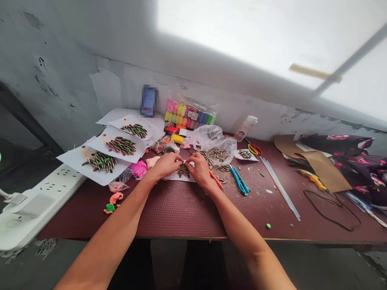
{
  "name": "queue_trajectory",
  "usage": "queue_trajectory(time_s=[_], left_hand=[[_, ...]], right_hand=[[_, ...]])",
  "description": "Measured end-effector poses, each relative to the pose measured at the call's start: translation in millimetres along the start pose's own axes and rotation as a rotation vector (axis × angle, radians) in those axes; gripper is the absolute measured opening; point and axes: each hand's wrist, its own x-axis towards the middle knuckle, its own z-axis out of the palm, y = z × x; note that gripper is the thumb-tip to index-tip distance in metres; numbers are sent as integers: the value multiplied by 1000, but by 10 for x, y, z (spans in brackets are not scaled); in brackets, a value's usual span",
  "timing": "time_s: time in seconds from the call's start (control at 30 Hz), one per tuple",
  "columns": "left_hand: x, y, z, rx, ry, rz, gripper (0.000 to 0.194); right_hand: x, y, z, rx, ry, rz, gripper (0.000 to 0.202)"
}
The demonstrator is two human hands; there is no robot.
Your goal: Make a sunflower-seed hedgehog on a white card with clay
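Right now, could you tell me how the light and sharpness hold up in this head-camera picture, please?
In the head view, the window at upper right is blown out to white glare; the left wall falls into shade; a blurred-out patch hides something by the wall; the table edge bows from wide-angle distortion; the left hand and right hand over the seed picture look evenly lit and reasonably sharp.

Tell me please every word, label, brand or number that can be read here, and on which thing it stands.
No text here can be read.
Clay pack: small labels on the front, too small to read.
White bottle: any print is too small to tell.
Blurred rectangle by the wall: nothing legible.
Paper under the hands: sunflower seeds only, no writing visible.
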Motion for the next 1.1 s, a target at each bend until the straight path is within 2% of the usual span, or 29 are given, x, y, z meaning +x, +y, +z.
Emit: queue_trajectory(time_s=[1.1], left_hand=[[-6,2,8,-9,-44,12,43]], right_hand=[[-13,9,-11,52,8,23,8]])
